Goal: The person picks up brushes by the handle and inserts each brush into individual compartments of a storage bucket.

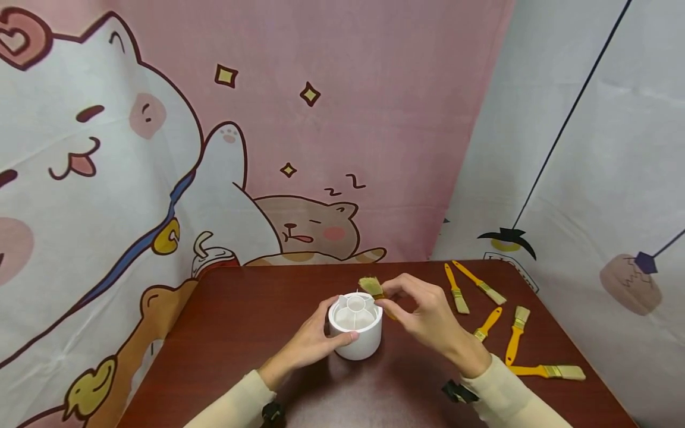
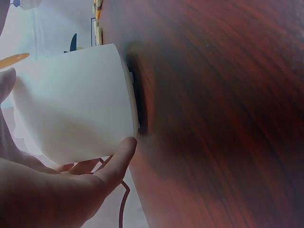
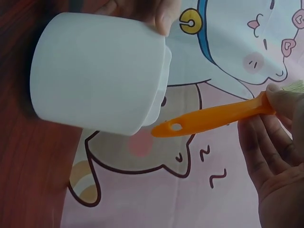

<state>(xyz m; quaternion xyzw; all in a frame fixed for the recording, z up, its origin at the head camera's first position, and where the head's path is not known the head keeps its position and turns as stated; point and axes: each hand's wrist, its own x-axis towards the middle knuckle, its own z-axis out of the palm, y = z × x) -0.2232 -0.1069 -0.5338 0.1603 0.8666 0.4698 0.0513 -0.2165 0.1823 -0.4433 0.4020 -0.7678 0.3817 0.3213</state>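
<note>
A white round holder [image 1: 361, 346], with divided compartments inside its open top, stands on the table in front of me. My left hand [image 1: 313, 340] grips its side, thumb at the front and fingers round the left. Above the holder's right rim, my right hand [image 1: 428, 312] pinches a paintbrush [image 3: 213, 118] near its ferrule. The brush's pale bristles [image 1: 370, 286] point up and away, while the tip of its orange handle is just off the holder's top edge in the right wrist view. Whether anything sits inside the compartments is hard to tell.
Several orange-handled paintbrushes lie at the table's right, among them one at the back [image 1: 478, 282], one in the middle [image 1: 517, 336] and one near the right edge [image 1: 556, 372]. The dark red wooden table [image 1: 230, 333] meets cartoon-printed cloth [image 1: 396, 148] behind.
</note>
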